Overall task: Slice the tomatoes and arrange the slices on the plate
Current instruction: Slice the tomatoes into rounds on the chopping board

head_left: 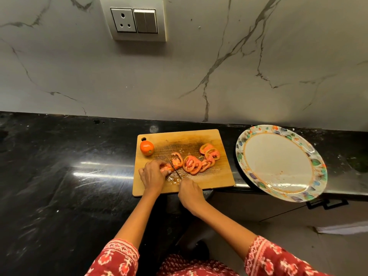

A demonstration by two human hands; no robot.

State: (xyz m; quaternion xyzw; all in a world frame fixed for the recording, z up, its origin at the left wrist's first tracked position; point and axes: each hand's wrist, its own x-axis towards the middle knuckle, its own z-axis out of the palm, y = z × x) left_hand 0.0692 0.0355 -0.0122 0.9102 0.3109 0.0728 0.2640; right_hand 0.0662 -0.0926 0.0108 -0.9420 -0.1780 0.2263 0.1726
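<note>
A black stone counter [59, 176] is seen running under a grey marble wall [199, 76], on which a socket and switch plate [133, 18] is mounted. Near the counter's front edge a wooden cutting board [219, 176] is laid flat. In the board's far left corner, just beside its hanging hole, a whole tomato [147, 148] is placed.

Toward the board's near left part, the left hand [152, 175] is curled over a partly cut tomato piece [165, 167], which is held down against the wood by the fingertips. Directly to the right of that piece, the blade of a knife [175, 169] is set on the board, running from the board's middle back toward its near edge. The knife's handle is enclosed by the right hand [190, 193], whose fingers are wrapped round it at the board's near edge, so the handle itself is hidden.

Across the board's middle and toward its right side, cut tomato slices [197, 159] are spread in an overlapping row; juice and seeds are smeared on the wood around them.

Beyond the board's right edge, a white plate [242, 156] with a leaf-patterned rim is set on the counter, its near side overhanging the counter's front edge. Red patterned sleeves [117, 257] are visible at the bottom.
</note>
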